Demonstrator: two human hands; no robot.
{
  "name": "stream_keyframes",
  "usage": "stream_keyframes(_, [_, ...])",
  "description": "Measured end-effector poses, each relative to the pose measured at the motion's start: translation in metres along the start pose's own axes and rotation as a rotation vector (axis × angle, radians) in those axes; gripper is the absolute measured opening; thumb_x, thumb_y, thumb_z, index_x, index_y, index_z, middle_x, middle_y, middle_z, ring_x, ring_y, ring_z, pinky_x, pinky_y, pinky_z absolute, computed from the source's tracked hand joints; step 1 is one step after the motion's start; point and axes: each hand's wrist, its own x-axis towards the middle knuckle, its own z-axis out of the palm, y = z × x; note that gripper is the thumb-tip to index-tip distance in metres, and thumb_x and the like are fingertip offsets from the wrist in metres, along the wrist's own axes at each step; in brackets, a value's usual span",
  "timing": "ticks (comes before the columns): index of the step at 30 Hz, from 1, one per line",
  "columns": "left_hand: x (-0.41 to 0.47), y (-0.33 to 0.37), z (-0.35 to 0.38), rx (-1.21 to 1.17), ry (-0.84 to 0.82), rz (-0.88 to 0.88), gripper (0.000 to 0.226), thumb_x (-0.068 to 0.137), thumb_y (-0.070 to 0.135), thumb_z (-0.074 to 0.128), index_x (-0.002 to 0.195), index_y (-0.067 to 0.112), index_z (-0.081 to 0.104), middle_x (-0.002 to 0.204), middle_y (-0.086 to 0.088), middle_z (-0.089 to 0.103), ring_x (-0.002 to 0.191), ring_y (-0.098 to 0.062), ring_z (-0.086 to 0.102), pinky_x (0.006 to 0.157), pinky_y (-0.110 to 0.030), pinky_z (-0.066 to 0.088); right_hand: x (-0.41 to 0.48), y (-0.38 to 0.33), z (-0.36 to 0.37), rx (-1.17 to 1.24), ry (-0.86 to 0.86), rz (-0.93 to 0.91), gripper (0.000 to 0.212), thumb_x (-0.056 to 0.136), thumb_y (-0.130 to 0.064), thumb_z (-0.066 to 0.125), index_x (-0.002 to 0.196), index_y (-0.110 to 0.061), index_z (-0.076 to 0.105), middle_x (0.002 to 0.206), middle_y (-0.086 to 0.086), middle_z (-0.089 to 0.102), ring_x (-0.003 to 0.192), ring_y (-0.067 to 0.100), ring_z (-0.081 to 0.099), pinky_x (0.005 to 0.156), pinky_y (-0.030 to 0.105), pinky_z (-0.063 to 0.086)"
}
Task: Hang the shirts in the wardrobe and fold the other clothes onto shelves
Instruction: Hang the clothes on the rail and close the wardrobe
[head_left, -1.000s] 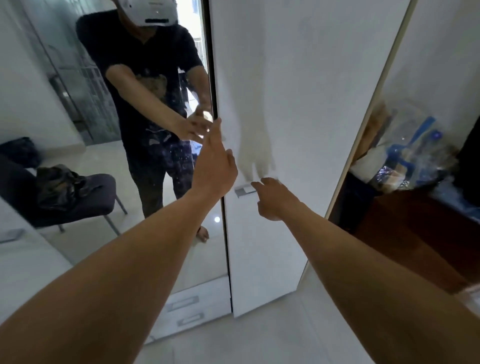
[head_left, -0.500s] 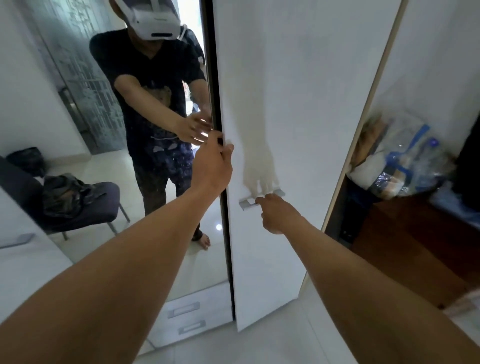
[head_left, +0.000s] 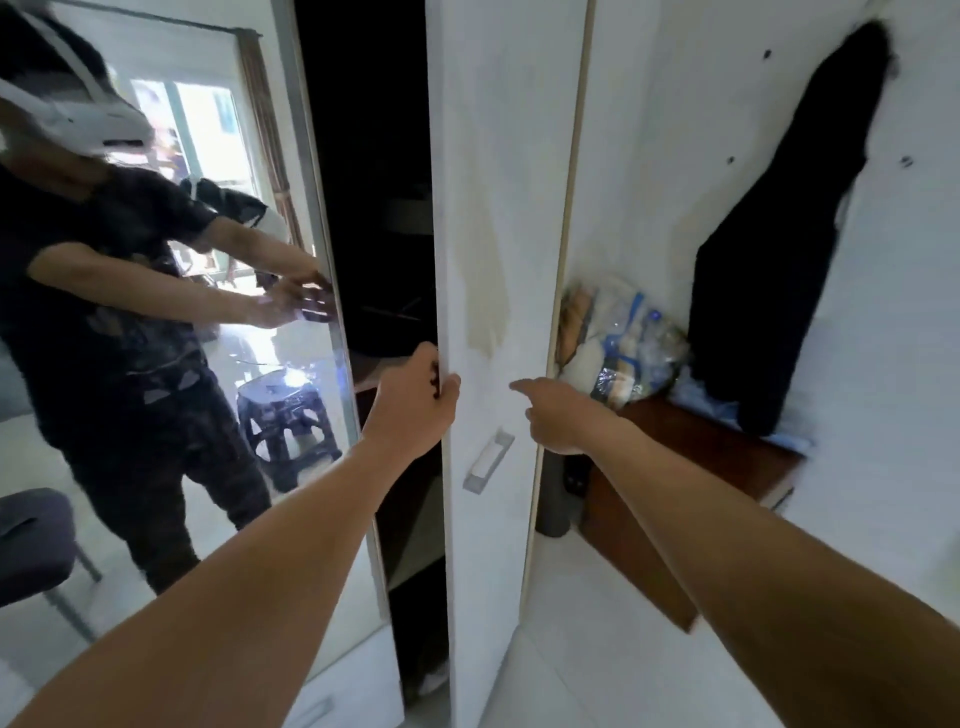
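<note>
The wardrobe (head_left: 379, 208) is standing straight ahead, its inside lying dark, so no shelves or rail are showing clearly. Its white door (head_left: 498, 234) is standing ajar, beside a mirrored door (head_left: 171, 415) on the left. On the right a dark garment (head_left: 779, 270) is hanging against the wall, above a brown counter (head_left: 701, 457) that is carrying a plastic bag (head_left: 623, 343). No shirt is showing in either hand.

The step in hand is, by the look of it, getting the wardrobe open. The next move is probably calling for the door to go wide, clear of the counter, before any clothes are fetched.

The left hand (head_left: 415, 402) is gripping the door's free edge, fingers wrapping behind it and the thumb lying on the front. The right hand (head_left: 563, 415) is holding nothing: its forefinger is stretching toward the door's face, the others curling loosely, just above the handle (head_left: 488, 460). Whether the fingertip is touching is not clear.
</note>
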Motion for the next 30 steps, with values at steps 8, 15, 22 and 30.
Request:
stream_keyframes(8, [-0.006,0.051,0.022,0.1,-0.213,0.172,0.028,0.096,0.043,0.06,0.116,0.023,0.055,0.092,0.005,0.068,0.082,-0.011,0.067,0.076,-0.038,0.061,-0.063,-0.036,-0.118,0.25,0.517,-0.05,0.053,0.107,-0.04,0.037,0.155,-0.021,0.027,0.148,0.012,0.051,0.136,0.027,0.047,0.113,0.037,0.036])
stream_keyframes(15, [-0.011,0.118,0.054,0.105,-0.302,0.325,0.026,0.101,0.037,0.053,0.118,0.018,0.054,0.099,-0.005,0.069,0.09,-0.023,0.069,0.075,-0.036,0.057,-0.121,-0.051,-0.179,0.118,0.731,-0.03,0.083,0.1,-0.014,0.06,0.16,-0.021,0.003,0.123,0.017,0.06,0.099,0.025,0.062,0.084,0.029,0.042])
stream_keyframes(22, [0.015,0.175,0.098,0.042,-0.344,0.418,0.02,0.102,0.024,0.051,0.119,0.03,0.043,0.107,0.001,0.068,0.079,-0.01,0.067,0.074,-0.03,0.061,-0.134,0.007,-0.203,0.148,0.801,0.118,0.087,0.096,-0.006,0.062,0.159,-0.018,0.003,0.09,0.004,0.059,0.078,0.02,0.061,0.073,0.03,0.046])
stream_keyframes(30, [0.07,0.22,0.142,0.138,-0.38,0.324,0.09,0.1,0.034,0.057,0.157,0.04,-0.012,0.168,-0.006,-0.012,0.142,-0.034,0.042,0.105,-0.041,0.046,-0.121,0.089,-0.227,-0.014,0.814,0.166,0.103,0.095,-0.002,0.061,0.158,-0.037,-0.013,0.089,0.01,0.051,0.079,0.028,0.059,0.077,0.039,0.053])
